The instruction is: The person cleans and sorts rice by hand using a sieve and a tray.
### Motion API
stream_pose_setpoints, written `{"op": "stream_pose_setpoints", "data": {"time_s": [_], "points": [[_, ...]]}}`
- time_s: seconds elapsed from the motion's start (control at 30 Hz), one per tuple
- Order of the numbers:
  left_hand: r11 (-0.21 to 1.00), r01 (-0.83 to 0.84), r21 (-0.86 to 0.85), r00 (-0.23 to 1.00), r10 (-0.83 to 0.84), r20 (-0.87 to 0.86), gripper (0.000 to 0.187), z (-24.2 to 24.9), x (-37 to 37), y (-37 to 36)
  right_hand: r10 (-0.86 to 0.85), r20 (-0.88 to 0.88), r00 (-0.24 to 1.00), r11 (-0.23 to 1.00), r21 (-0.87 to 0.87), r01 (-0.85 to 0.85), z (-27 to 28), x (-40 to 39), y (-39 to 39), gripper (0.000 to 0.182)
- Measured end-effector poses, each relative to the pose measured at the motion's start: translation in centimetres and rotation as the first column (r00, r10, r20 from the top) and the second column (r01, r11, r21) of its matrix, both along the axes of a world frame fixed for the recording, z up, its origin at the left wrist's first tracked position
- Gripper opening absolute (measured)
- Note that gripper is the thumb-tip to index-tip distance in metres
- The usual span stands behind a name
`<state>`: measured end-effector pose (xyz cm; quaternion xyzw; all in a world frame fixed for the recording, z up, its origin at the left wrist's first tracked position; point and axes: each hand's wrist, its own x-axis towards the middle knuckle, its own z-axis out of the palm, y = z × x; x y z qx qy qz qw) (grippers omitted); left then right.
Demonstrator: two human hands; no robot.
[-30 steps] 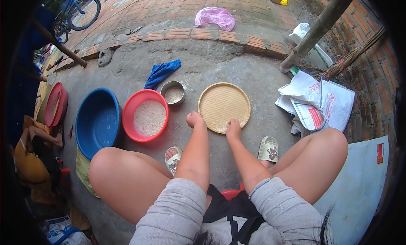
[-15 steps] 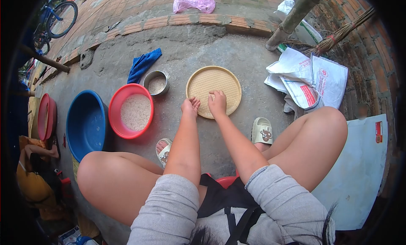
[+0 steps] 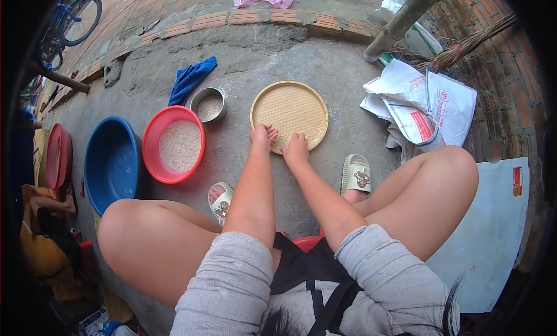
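Observation:
On the ground ahead of me lies a round, shallow woven bamboo tray (image 3: 290, 111) with a pale raised rim. My left hand (image 3: 264, 135) is over its lower left rim, palm turned partly up and fingers loosely curved apart. Close beside it, my right hand (image 3: 296, 150) is at the near rim, back of the hand up, fingers bent together; whatever they may hold is hidden. Left of the tray stand a metal pot (image 3: 209, 104) with pale grains inside and a red basin (image 3: 195, 162) holding white rice-like grains (image 3: 181, 146).
A blue tub (image 3: 111, 182) and a blue cloth (image 3: 192, 80) are on the left. White sacks (image 3: 426, 104) lie to the right, below a bamboo pole (image 3: 400, 28) and a twig broom (image 3: 473, 43). Another person's leg (image 3: 53, 205) shows at far left. Grains dot the concrete.
My right hand has drawn back from over the tray to its near rim. My left hand stays by the left rim. The whole view has shifted slightly.

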<state>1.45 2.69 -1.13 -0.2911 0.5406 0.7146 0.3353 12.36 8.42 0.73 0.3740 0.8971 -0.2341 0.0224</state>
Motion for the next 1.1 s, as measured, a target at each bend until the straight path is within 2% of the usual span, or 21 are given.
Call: {"op": "stream_pose_setpoints", "data": {"time_s": [0.03, 0.13, 0.2, 0.23, 0.3, 0.33, 0.4, 0.43, 0.5, 0.53, 0.57, 0.6, 0.63, 0.67, 0.73, 0.77, 0.83, 0.87, 0.93, 1.03, 1.1], "points": [[1.0, -0.008, -0.001, 1.0, 0.008, -0.001, 0.028, -0.1, 0.0, 0.0, 0.001, 0.001, 1.0, 1.0, -0.001, -0.001, -0.6, -0.2, 0.1, 0.05], [1.0, -0.008, -0.01, 1.0, 0.007, -0.006, 0.028, -0.1, 0.0, -0.2, -0.025, 0.047, 0.999, 0.998, -0.052, 0.027, -2.5, -1.1, 0.7, 0.035], [1.0, -0.012, -0.011, 1.0, 0.012, -0.004, 0.028, -0.3, -0.2, -0.3, 0.057, -0.024, 0.998, 0.998, -0.024, -0.058, -3.0, -1.1, 1.4, 0.02], [1.0, -0.016, -0.009, 1.0, 0.016, -0.002, 0.029, -0.6, -0.3, -0.4, 0.057, -0.024, 0.998, 0.998, -0.024, -0.058, -2.8, -1.1, 1.6, 0.02], [1.0, -0.014, -0.006, 1.0, 0.014, 0.006, 0.028, -0.9, -0.4, -0.4, -0.135, -0.103, 0.985, 0.954, -0.281, 0.101, -2.2, -1.1, 2.1, 0.009], [1.0, -0.012, -0.005, 1.0, 0.012, 0.012, 0.028, -0.9, -0.4, -0.4, -0.133, -0.102, 0.986, 0.955, -0.281, 0.1, -1.9, -1.3, 2.2, 0.009], [1.0, 0.003, 0.007, 1.0, -0.003, 0.021, 0.028, -0.9, -0.3, -0.3, -0.238, -0.312, 0.92, 0.927, -0.354, 0.12, -1.2, -1.9, 2.0, 0.008], [1.0, 0.02, 0.019, 0.999, -0.02, 0.028, 0.028, -1.0, -0.3, -0.3, -0.239, -0.31, 0.92, 0.927, -0.356, 0.121, -0.4, -2.5, 1.9, 0.008], [0.997, 0.029, 0.069, 0.999, -0.031, 0.036, 0.028, -1.7, -0.5, -0.1, -0.284, -0.421, 0.861, 0.862, -0.506, 0.037, 1.3, -3.9, 1.8, 0.01], [0.992, 0.036, 0.121, 0.998, -0.041, 0.041, 0.028, -2.0, -0.5, 0.2, -0.283, -0.419, 0.863, 0.863, -0.504, 0.039, 2.2, -4.5, 1.8, 0.01], [0.992, 0.035, 0.124, 0.998, -0.041, 0.044, 0.028, -2.3, -0.6, 0.3, -0.173, -0.427, 0.888, 0.861, -0.503, -0.073, 3.1, -5.0, 1.9, 0.012], [0.973, -0.002, 0.229, 0.999, -0.006, 0.035, 0.027, -2.3, -0.8, 0.4, -0.062, -0.435, 0.898, 0.845, -0.501, -0.184, 3.2, -5.4, 2.2, 0.013], [0.943, -0.037, 0.331, 0.999, 0.029, 0.029, 0.027, -2.3, -1.0, 0.4, -0.008, -0.411, 0.912, 0.845, -0.491, -0.213, 3.3, -5.8, 2.4, 0.014], [0.943, -0.037, 0.331, 0.999, 0.029, 0.03, 0.027, -2.3, -1.1, 0.4, -0.008, -0.41, 0.912, 0.845, -0.491, -0.213, 3.3, -5.8, 2.3, 0.014], [0.932, -0.094, 0.35, 0.993, 0.065, 0.095, 0.026, -1.7, -1.4, 0.2, -0.06, -0.513, 0.856, 0.966, -0.245, -0.079, 1.6, -5.8, 2.6, 0.017], [0.932, -0.096, 0.349, 0.993, 0.067, 0.094, 0.026, -1.7, -1.5, 0.0, -0.058, -0.513, 0.856, 0.966, -0.246, -0.081, 0.8, -5.4, 2.7, 0.017], [0.953, -0.111, 0.281, 0.992, 0.092, 0.08, 0.027, -1.7, -1.5, -0.4, -0.068, -0.275, 0.959, 0.988, -0.155, 0.025, -0.1, -3.9, 2.6, 0.024], [0.953, -0.115, 0.28, 0.992, 0.095, 0.081, 0.027, -1.7, -1.4, -0.6, -0.065, -0.274, 0.959, 0.987, -0.156, 0.022, -0.5, -3.4, 2.4, 0.024], [0.968, -0.158, 0.194, 0.984, 0.139, 0.107, 0.027, -1.7, -1.1, -0.9, 0.003, 0.079, 0.997, 0.992, -0.13, 0.007, 0.2, -2.5, 1.7, 0.039], [0.969, -0.164, 0.185, 0.985, 0.148, 0.093, 0.024, -2.2, -1.1, -1.0, 0.065, 0.122, 0.99, 0.994, -0.093, -0.054, 0.9, -2.3, 0.7, 0.045], [0.973, -0.135, 0.185, 0.989, 0.122, 0.081, 0.025, -2.3, -1.2, -0.8, 0.036, 0.123, 0.992, 0.996, -0.087, -0.026, 0.7, -2.5, 0.1, 0.045]]}}
